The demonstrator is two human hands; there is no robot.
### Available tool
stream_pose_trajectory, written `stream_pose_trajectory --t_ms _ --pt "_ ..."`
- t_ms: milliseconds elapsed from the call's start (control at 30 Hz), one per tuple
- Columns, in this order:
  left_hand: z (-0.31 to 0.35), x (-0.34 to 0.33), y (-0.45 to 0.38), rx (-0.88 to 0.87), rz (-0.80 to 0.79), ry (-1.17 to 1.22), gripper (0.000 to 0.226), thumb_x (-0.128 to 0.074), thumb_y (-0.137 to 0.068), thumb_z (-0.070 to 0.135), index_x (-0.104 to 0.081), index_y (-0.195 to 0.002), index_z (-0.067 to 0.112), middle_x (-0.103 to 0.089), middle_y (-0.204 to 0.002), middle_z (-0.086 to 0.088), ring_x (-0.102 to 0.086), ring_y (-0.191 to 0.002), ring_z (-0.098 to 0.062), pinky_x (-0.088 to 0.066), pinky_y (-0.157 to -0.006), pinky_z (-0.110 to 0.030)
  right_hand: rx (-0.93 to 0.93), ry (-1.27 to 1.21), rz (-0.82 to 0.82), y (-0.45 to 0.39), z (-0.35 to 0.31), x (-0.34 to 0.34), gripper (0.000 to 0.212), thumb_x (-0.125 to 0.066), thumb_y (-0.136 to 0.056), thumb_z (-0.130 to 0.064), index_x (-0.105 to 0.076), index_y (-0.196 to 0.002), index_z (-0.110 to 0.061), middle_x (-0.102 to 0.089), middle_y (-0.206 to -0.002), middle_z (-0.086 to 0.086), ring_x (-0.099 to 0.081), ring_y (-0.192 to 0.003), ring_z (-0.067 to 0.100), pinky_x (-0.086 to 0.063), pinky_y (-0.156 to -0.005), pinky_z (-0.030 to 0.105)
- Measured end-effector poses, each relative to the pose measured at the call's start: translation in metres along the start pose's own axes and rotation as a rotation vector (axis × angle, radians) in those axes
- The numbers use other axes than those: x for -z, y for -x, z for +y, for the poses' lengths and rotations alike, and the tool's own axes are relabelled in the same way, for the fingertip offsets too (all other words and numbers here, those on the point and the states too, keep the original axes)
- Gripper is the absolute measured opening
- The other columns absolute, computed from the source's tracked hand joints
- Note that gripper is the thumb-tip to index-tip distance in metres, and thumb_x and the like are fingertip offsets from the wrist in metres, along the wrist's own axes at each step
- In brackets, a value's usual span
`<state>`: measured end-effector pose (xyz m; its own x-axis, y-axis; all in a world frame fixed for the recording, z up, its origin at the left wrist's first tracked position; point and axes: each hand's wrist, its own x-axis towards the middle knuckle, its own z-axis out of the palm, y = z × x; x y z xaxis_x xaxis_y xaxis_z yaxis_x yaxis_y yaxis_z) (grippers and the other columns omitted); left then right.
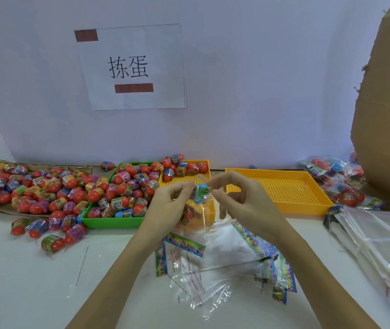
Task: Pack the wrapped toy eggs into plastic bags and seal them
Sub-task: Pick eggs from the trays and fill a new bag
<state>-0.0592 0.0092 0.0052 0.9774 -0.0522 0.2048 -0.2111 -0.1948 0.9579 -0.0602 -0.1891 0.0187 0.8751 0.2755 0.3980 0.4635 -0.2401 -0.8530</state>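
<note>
A clear plastic bag (201, 216) hangs between my two hands above the table, with a blue wrapped egg (201, 193) at its top and red eggs lower inside. My left hand (172, 205) pinches the bag's left upper edge. My right hand (239, 198) pinches the right upper edge beside the blue egg. A green tray (108, 222) heaped with red wrapped eggs sits just left of my hands. Loose eggs (35, 186) cover the cardboard at far left.
Two yellow perforated trays (281, 189) stand behind and right of my hands. Empty bags with colourful headers (227, 257) lie on the white table below my hands. More bags (376, 236) are stacked at right, packed bags (341, 184) behind them. A cardboard box (388, 110) rises at far right.
</note>
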Motion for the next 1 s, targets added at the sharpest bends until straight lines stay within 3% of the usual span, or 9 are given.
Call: stream_pose_trajectory --t_ms 100,200,333,533,600,700,800,833,1000 --pt "-0.0017 -0.0009 -0.0008 -0.055 0.014 -0.100 0.036 -0.049 -0.109 0.039 -0.077 -0.102 0.015 -0.077 -0.076 -0.002 -0.073 -0.059 -0.012 -0.057 -0.055 -0.026 0.029 0.183 0.034 0.0015 0.0039 -0.0068 0.008 -0.072 -0.097 -0.025 -0.067 -0.104 -0.025 -0.065 -0.112 -0.008 -0.068 -0.063 0.013 -0.054 -0.061 0.026" --pt "-0.0047 -0.0038 -0.0007 -0.133 0.039 -0.222 0.045 -0.043 -0.106 0.047 -0.075 -0.096 0.017 -0.075 -0.068 -0.004 -0.071 -0.056 -0.014 -0.056 -0.059 -0.035 0.072 0.391 0.079 0.0022 0.0078 -0.0094 0.016 -0.072 -0.094 -0.038 -0.064 -0.103 -0.028 -0.060 -0.111 -0.013 -0.065 -0.068 0.008 -0.048 -0.064 0.017" --pt "-0.0056 -0.0076 0.0008 -0.165 0.043 -0.226 0.035 -0.036 -0.105 0.050 -0.070 -0.104 0.041 -0.074 -0.063 -0.001 -0.062 -0.046 -0.014 -0.046 -0.047 -0.018 0.088 0.523 0.115 0.0010 0.0083 -0.0102 0.023 -0.068 -0.096 -0.043 -0.061 -0.111 -0.027 -0.059 -0.112 -0.016 -0.063 -0.069 0.005 -0.051 -0.066 0.018" --pt "-0.0046 -0.0084 -0.0009 -0.129 0.065 -0.153 0.047 -0.034 -0.111 0.042 -0.075 -0.115 0.019 -0.072 -0.062 -0.004 -0.071 -0.057 -0.023 -0.056 -0.058 -0.033 0.072 0.389 0.058 0.0011 0.0071 -0.0094 0.017 -0.072 -0.096 -0.031 -0.066 -0.111 -0.029 -0.062 -0.100 -0.015 -0.064 -0.062 0.008 -0.045 -0.061 0.014" --pt "-0.0055 -0.0086 -0.0016 -0.126 0.072 -0.147 0.048 -0.035 -0.111 0.040 -0.075 -0.115 0.013 -0.071 -0.063 0.005 -0.070 -0.054 -0.019 -0.053 -0.051 -0.026 0.068 0.371 0.054 0.0014 0.0058 -0.0093 0.011 -0.071 -0.097 -0.030 -0.067 -0.106 -0.026 -0.062 -0.098 -0.013 -0.063 -0.059 0.010 -0.045 -0.060 0.016" --pt "-0.0048 -0.0071 -0.0012 -0.147 0.081 -0.185 0.046 -0.037 -0.110 0.040 -0.075 -0.116 0.015 -0.071 -0.070 0.016 -0.070 -0.061 -0.005 -0.053 -0.054 -0.016 0.033 0.203 0.029 0.0020 0.0029 -0.0092 0.009 -0.073 -0.096 -0.025 -0.064 -0.095 -0.022 -0.067 -0.106 -0.010 -0.063 -0.055 0.015 -0.050 -0.055 0.023" --pt "-0.0076 -0.0058 -0.0028 -0.154 0.019 -0.206 0.046 -0.037 -0.108 0.044 -0.076 -0.114 0.020 -0.076 -0.083 -0.002 -0.075 -0.076 -0.019 -0.063 -0.068 -0.040 0.001 0.122 0.001 0.0029 0.0013 -0.0086 0.013 -0.076 -0.094 -0.026 -0.064 -0.091 -0.019 -0.068 -0.110 -0.011 -0.067 -0.054 0.019 -0.055 -0.054 0.031" --pt "-0.0080 -0.0059 -0.0033 -0.151 0.006 -0.197 0.047 -0.038 -0.107 0.047 -0.076 -0.113 0.020 -0.076 -0.085 -0.006 -0.076 -0.079 -0.022 -0.064 -0.069 -0.041 -0.005 0.113 -0.007 0.0029 0.0014 -0.0084 0.014 -0.076 -0.093 -0.026 -0.065 -0.091 -0.018 -0.069 -0.109 -0.012 -0.068 -0.053 0.019 -0.056 -0.055 0.034" --pt "-0.0050 -0.0018 -0.0055 -0.033 -0.090 -0.103 0.057 -0.034 -0.098 0.066 -0.076 -0.115 0.031 -0.079 -0.090 0.003 -0.076 -0.080 -0.013 -0.063 -0.071 -0.029 -0.012 0.138 0.028 0.0017 0.0041 -0.0060 0.014 -0.074 -0.095 -0.024 -0.062 -0.091 -0.018 -0.068 -0.089 -0.016 -0.062 -0.048 0.015 -0.051 -0.052 0.027"
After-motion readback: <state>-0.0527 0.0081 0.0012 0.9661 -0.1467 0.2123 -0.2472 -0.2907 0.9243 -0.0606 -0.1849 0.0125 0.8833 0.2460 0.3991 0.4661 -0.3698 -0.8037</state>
